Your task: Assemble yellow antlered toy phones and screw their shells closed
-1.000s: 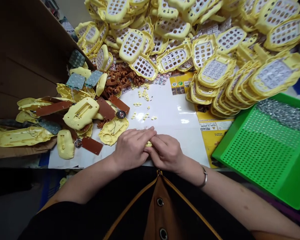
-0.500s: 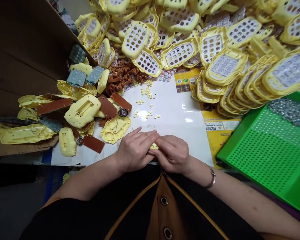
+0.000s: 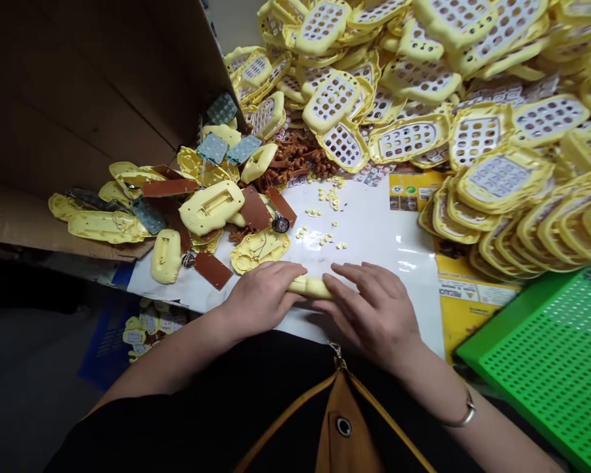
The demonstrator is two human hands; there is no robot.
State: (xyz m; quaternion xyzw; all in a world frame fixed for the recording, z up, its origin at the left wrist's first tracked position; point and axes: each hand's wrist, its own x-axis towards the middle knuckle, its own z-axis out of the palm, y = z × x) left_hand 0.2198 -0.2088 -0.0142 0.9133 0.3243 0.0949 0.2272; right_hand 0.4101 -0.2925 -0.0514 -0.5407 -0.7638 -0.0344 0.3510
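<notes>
Between my hands, near the front edge of the table, is a yellow plastic toy-phone casing (image 3: 309, 287), seen edge-on and partly covered by fingers. My left hand (image 3: 261, 295) is closed around its left end. My right hand (image 3: 374, 305) grips the right end, fingertips on top and thumb underneath, other fingers loosely spread. Just beyond my left hand lies an open yellow back shell (image 3: 260, 251) with wires inside. Small yellow plastic pieces (image 3: 329, 197) are scattered on the white sheet (image 3: 369, 230) ahead.
Yellow front shells (image 3: 335, 102) are heaped at the back, others stacked (image 3: 497, 190) at right. Brown circuit boards (image 3: 213, 270) and back shells (image 3: 211, 209) lie left, beside a cardboard box (image 3: 103, 85). A green basket (image 3: 542, 355) stands right; a blue basket (image 3: 106, 348) sits lower left.
The view has swung left, so the table things appear further right. My hands have moved apart, exposing more of the yellow casing, and my right hand's fingers have loosened.
</notes>
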